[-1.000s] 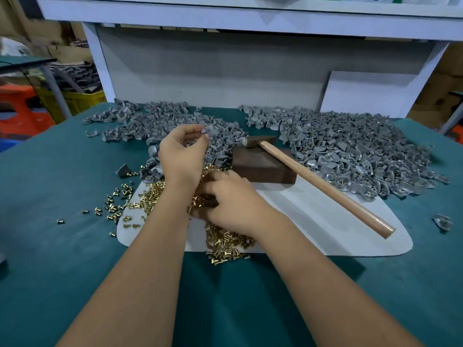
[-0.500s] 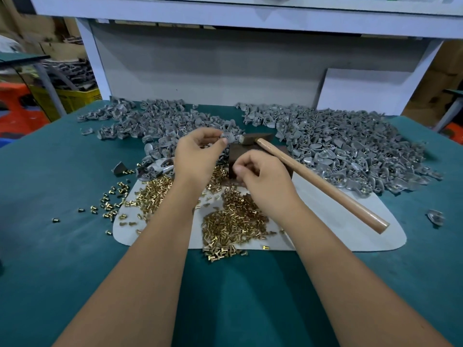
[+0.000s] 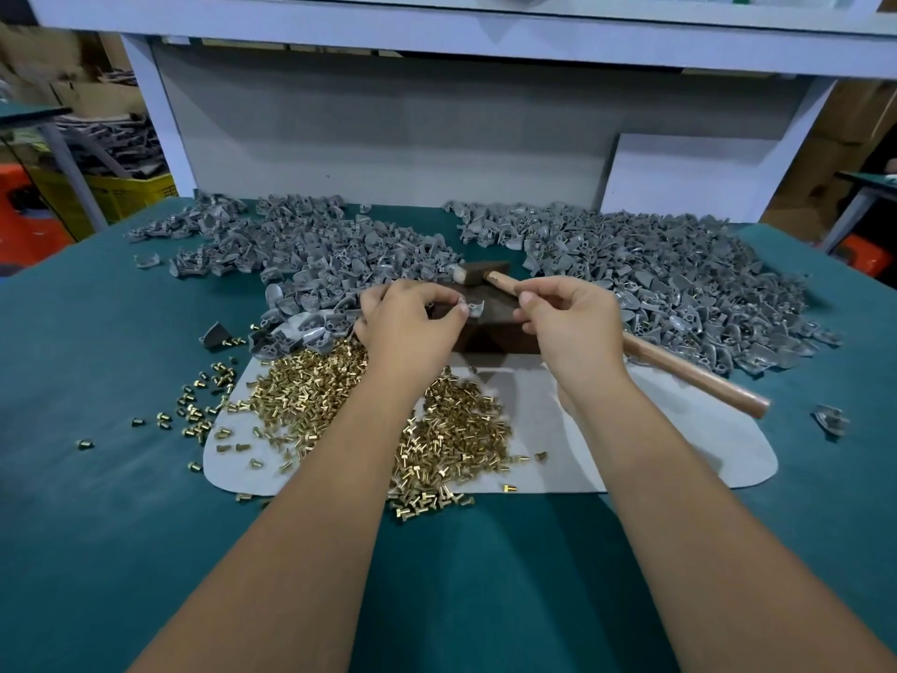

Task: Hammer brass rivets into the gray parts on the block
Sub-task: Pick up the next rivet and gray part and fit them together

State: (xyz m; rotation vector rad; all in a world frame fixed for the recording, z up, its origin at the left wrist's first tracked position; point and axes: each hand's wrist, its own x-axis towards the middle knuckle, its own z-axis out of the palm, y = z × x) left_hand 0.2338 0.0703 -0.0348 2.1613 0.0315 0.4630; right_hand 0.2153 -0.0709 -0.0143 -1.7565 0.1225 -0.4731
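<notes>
R hand [image 3: 573, 327] moved off rivets [image 3: 451, 429] twd hammer handle [image 3: 689, 371]; L hand [image 3: 412, 323] pinches gray part [image 3: 473, 308].

A teal table [image 3: 97, 527] fills the near view, and a pale gray mat [image 3: 679, 459] with rounded corners lies flat on it near the middle. Along the table's far edge stands a gray back panel [image 3: 388, 133] under a white shelf [image 3: 437, 31], with a white board [image 3: 704, 177] leaning against it toward the right. Past the far left corner sit a yellow crate [image 3: 131, 191] and an orange stool [image 3: 29, 235].
</notes>
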